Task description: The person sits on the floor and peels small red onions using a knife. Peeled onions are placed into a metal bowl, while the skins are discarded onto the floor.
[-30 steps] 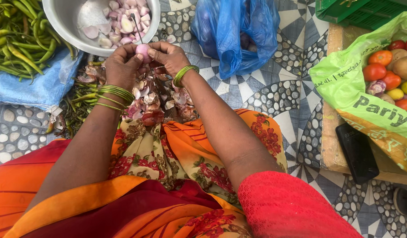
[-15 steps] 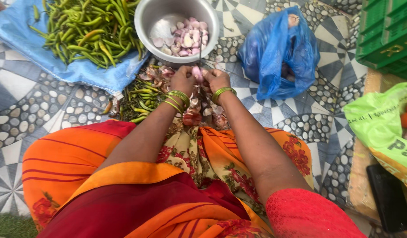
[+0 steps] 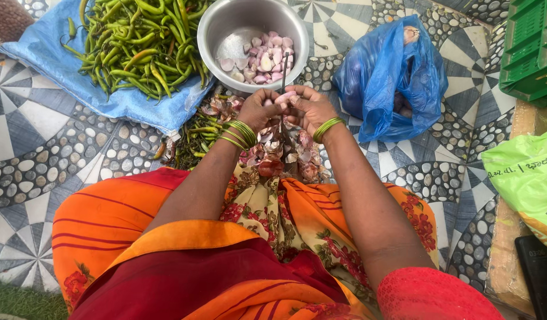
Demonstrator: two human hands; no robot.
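Nearest you, peeled skins lay heaped on the tiled floor. Above them your left hand and right hand pinched one small pink shallot together against an upright blade. Beyond stood the steel bowl, green chillies to its left.

Your left hand and right hand close over the small pink shallot, so you see only a sliver of it between your fingertips. The thin blade beyond your fingers is too slim to make out. The blue bag, right of your fingers, hides its contents.
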